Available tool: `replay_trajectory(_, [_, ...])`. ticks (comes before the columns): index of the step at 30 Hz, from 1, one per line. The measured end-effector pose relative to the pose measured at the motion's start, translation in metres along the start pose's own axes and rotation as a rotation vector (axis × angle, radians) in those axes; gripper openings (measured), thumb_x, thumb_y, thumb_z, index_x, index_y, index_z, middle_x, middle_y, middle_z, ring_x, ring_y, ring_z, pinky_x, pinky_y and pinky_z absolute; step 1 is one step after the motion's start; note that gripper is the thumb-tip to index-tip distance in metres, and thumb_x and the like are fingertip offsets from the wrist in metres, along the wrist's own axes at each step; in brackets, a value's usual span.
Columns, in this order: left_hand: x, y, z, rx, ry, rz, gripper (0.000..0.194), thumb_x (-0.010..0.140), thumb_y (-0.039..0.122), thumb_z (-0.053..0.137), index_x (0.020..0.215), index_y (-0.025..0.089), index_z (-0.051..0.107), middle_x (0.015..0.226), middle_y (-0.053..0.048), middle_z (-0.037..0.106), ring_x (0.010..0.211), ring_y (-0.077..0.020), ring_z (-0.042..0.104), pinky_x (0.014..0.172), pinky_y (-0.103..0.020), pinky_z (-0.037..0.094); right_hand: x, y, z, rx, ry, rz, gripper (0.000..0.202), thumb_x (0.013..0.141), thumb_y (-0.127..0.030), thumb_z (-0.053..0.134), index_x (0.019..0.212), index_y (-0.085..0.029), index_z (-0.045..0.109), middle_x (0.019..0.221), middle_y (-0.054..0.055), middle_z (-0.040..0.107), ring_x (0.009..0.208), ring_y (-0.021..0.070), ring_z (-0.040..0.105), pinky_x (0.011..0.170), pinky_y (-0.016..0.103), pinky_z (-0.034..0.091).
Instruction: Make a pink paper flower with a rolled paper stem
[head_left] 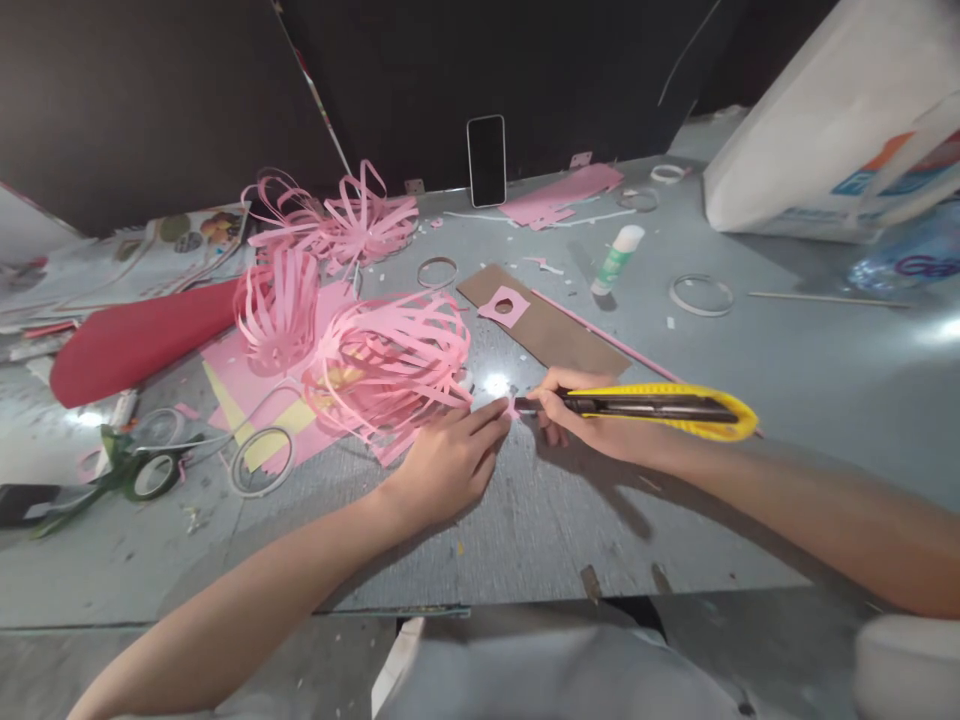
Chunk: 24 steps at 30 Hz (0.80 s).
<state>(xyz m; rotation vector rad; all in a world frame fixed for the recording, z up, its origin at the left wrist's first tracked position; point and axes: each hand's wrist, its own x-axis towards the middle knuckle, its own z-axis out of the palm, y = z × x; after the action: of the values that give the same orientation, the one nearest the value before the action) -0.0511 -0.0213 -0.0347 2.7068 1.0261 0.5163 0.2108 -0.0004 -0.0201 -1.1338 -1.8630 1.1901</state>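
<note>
My right hand [562,405] is closed around a yellow utility knife [660,408], its blade end pointing left. A tiny pink paper piece [513,408] lies at the blade end, between my two hands. My left hand [454,458] rests on the grey table with its fingertips at this piece; whether they pinch it is too small to tell. Just behind my left hand is a ball of pink paper strips [394,360]. Beyond my right hand a brown cardboard strip [559,335] carries a pink square with a hole [505,306].
A glue stick [618,260], wire rings [701,295] and a thin stick [829,299] are at the right. A phone [487,161] leans upright at the back. Red paper [150,335] and green-handled scissors [154,475] lie left. A white bag [810,130] stands back right.
</note>
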Motion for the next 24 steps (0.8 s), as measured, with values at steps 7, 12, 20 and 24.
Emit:
replay_trajectory(7, [0.0,0.001,-0.001,-0.017,0.002,-0.012,0.042,0.103,0.013,0.054,0.142,0.02,0.068,0.157,-0.01,0.065,0.118,-0.0265,0.076,0.098,-0.046,0.066,0.008,-0.001,-0.003,0.182,-0.044,0.001,0.035,0.111,-0.048,0.061,0.09,-0.021,0.062,0.073,-0.002,0.07,0.056,0.0111,0.07,0.053,0.022,0.055])
replay_trajectory(12, [0.0,0.0,-0.001,-0.037,0.014,-0.007,0.042,0.102,0.011,0.054,0.141,0.019,0.069,0.157,-0.011,0.065,0.118,-0.027,0.076,0.099,-0.047,0.066,0.009,0.006,-0.003,0.264,-0.055,0.011,0.034,0.111,-0.049,0.062,0.092,-0.02,0.062,0.077,-0.001,0.071,0.058,0.0115,0.07,0.051,0.023,0.055])
replay_trajectory(20, [0.0,0.0,-0.001,-0.045,0.031,-0.028,0.039,0.103,0.012,0.056,0.137,0.021,0.072,0.156,-0.009,0.066,0.12,-0.0282,0.076,0.099,-0.048,0.067,0.011,0.011,-0.002,0.36,-0.057,0.018,0.033,0.11,-0.047,0.064,0.093,-0.019,0.065,0.078,0.0,0.071,0.058,0.012,0.071,0.049,0.023,0.056])
replay_trajectory(24, [0.0,0.0,-0.002,-0.082,0.055,-0.026,0.041,0.103,0.011,0.054,0.139,0.022,0.071,0.154,-0.009,0.067,0.121,-0.0259,0.077,0.099,-0.044,0.067,0.011,0.012,-0.002,0.383,-0.058,0.039,0.032,0.11,-0.048,0.066,0.094,-0.02,0.067,0.079,0.001,0.072,0.058,0.0125,0.071,0.049,0.023,0.056])
